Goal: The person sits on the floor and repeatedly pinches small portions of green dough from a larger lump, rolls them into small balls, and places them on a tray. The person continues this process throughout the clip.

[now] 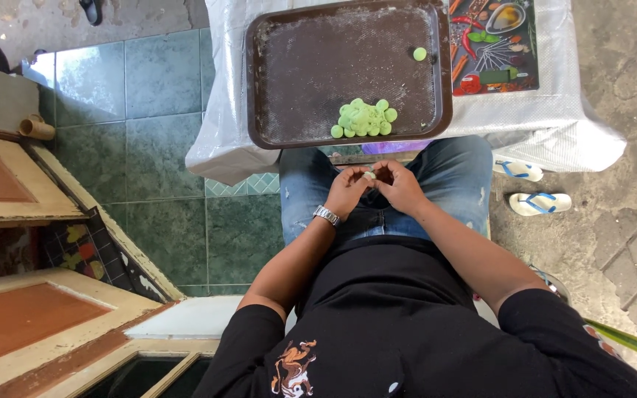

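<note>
Both hands meet over the lap: the left hand (346,190) and right hand (399,186) curl their fingertips around 1 small pale lump (369,175), pinched between them and mostly hidden. Just beyond the grip sits the tray (289,74) with a pile of green discs (363,119) at its near edge and 1 lone disc (419,54) farther off. The risk, as I judge it: the lump is held over jeans, not the tray, so a loose pinch drops it onto the lap or tiles.
</note>
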